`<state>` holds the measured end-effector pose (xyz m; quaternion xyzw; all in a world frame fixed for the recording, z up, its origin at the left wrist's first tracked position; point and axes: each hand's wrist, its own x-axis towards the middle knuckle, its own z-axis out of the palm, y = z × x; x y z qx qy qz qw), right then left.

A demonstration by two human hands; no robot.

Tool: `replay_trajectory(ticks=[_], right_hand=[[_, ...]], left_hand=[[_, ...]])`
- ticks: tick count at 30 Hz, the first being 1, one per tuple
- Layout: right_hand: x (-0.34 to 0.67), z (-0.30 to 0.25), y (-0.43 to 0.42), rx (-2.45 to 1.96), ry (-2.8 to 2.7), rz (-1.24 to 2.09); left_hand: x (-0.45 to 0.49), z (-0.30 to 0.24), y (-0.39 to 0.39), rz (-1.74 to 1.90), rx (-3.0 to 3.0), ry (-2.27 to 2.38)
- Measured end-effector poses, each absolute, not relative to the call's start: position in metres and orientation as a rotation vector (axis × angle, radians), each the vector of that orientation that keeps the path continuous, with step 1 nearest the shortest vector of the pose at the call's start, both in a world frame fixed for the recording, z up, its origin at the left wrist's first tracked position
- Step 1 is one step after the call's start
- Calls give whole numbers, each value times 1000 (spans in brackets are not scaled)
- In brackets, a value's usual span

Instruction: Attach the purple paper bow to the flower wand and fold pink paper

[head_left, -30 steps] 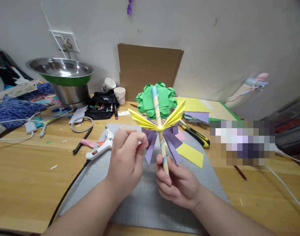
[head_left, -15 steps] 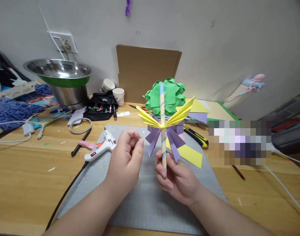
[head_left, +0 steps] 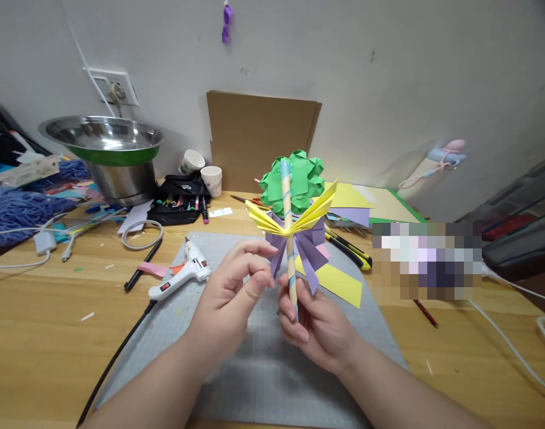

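Note:
My right hand [head_left: 319,330] is closed around the lower end of a paper stick [head_left: 292,271], cream with a blue spiral stripe, held nearly upright above the mat. A green folded-paper piece [head_left: 302,185] is fixed behind its top. Midway along it sit a yellow pleated paper bow [head_left: 315,214] and, behind that, purple pleated paper wings [head_left: 312,259]. My left hand [head_left: 230,298] is beside the left purple wing, its fingers partly bent and apart. Its fingertips overlap the wing's edge; whether they touch it I cannot tell.
A grey cutting mat [head_left: 254,399] lies under my hands. On its left is a white glue gun [head_left: 183,277] with a black cord; on its right, a yellow-black utility knife [head_left: 350,250] and yellow paper [head_left: 341,286]. A steel basin [head_left: 102,140], paper cups [head_left: 211,179] and cardboard [head_left: 261,131] stand behind.
My left hand has moved right to the purple wing, and its fingers have spread. The stick in my right hand has tilted slightly. The whole view has shifted a little.

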<state>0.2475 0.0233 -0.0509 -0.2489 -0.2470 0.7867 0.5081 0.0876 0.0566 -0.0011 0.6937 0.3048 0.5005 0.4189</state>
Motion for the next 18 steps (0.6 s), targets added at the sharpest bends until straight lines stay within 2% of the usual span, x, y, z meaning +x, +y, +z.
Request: replay_trajectory(ticks=[3, 6, 18], right_hand=[[248, -51, 23, -601, -592, 1937], [247, -52, 22, -627, -604, 1932], [238, -63, 23, -811, -762, 1676]], left_hand=[[88, -2, 55, 1239, 1423, 563], [90, -2, 54, 1223, 1233, 576], [95, -5, 48, 1335, 1303, 876]])
